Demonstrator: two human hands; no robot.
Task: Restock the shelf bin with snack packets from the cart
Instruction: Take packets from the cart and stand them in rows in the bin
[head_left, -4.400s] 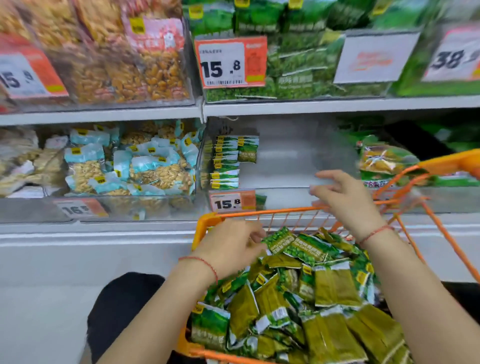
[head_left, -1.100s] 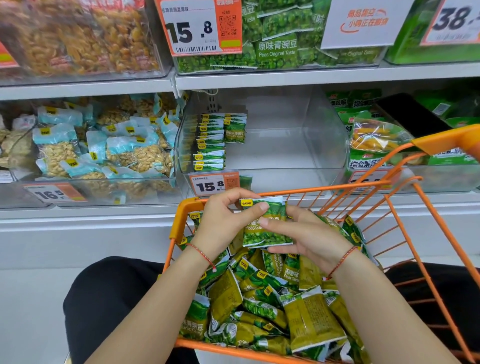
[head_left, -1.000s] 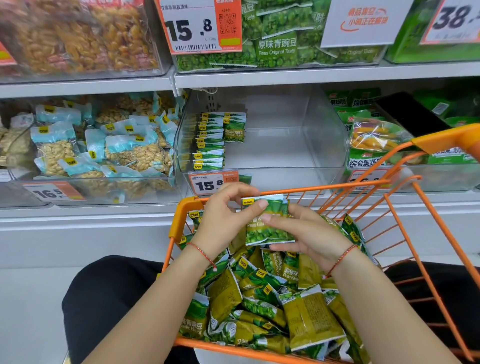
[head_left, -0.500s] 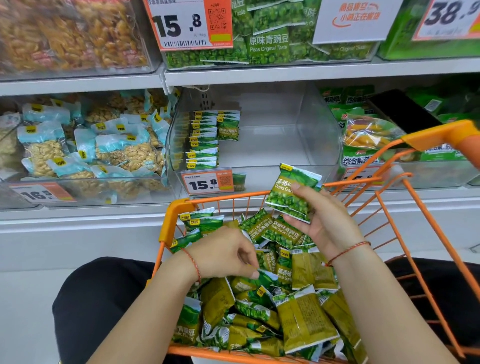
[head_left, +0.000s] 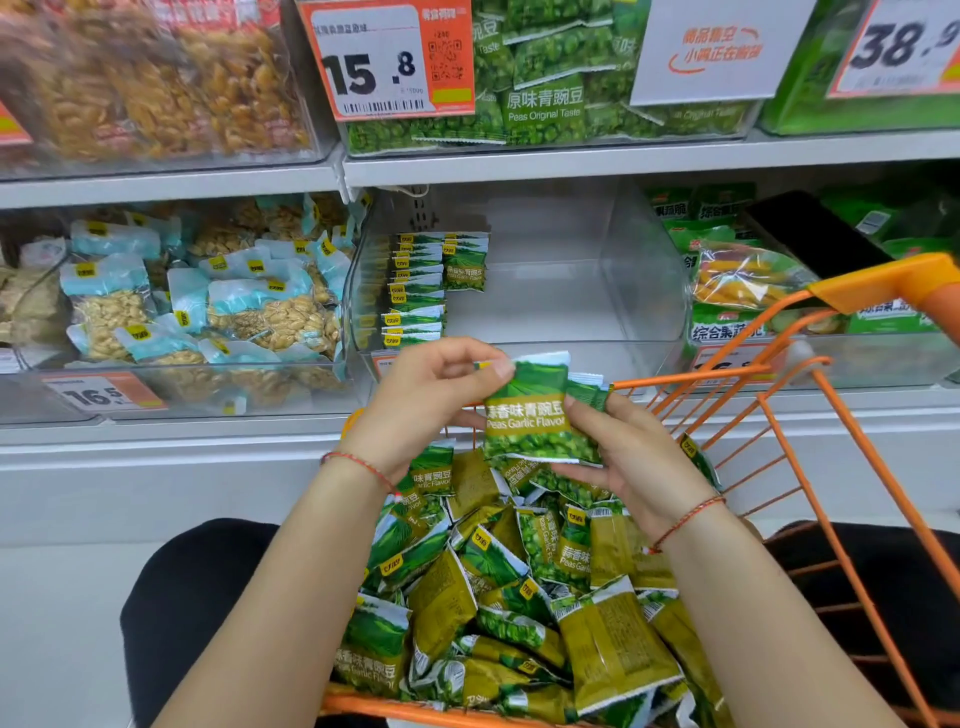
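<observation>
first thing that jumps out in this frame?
Dead centre, a green "Peas Garlic Flavor" packet held up over the cart, the left hand pinching its top edge and the right hand gripping it from below. Under it, the orange cart is heaped with matching packets. Behind, the clear shelf bin holds only a short row at its left side.

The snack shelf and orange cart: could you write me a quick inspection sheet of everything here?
Surface: grey metal shelf bearing bins.
Job's things: clear plastic shelf bin, a row of green packets along its left side; orange wire cart heaped with green pea packets.
Clutter: neighbouring peanut packs.
Grip: left hand and right hand both hold a green "Peas Garlic Flavor" packet.
Cables: nothing seen.
Surroundings: orange 15.8 price tag.
</observation>
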